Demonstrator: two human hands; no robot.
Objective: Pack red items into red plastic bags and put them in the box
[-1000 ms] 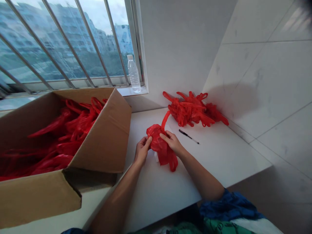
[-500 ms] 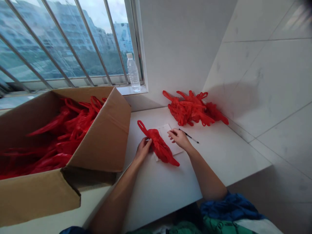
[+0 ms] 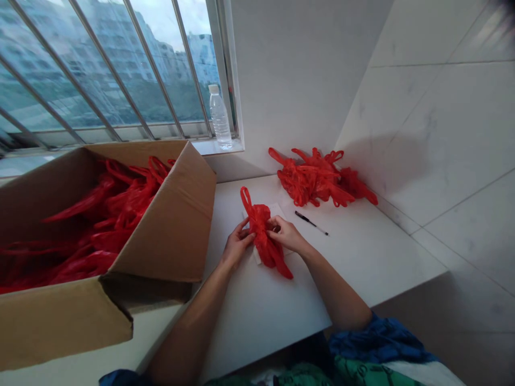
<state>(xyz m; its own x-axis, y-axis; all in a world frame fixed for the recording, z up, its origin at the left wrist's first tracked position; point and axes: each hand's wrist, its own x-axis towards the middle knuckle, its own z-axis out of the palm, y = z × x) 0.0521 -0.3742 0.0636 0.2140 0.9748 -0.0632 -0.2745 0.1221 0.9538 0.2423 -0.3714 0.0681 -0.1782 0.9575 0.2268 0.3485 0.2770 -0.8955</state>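
A crumpled red plastic bag is between my two hands, one handle loop standing up at its far end and a tail pointing toward me. My left hand grips its left side with thumb and fingers. On the opposite side, my right hand pinches the plastic near the middle. Partly covered by the bag and my right hand, a white paper pad lies on the white table. A black pen rests just right of the pad.
At the left stands an open cardboard box with many red bags inside. A heap of red bags sits against the back wall. On the sill by the barred window is a clear water bottle.
My right hand has moved left from beside the bag and now pinches it. The bag has turned more upright, its loop swinging to the right. My left hand stays on it.
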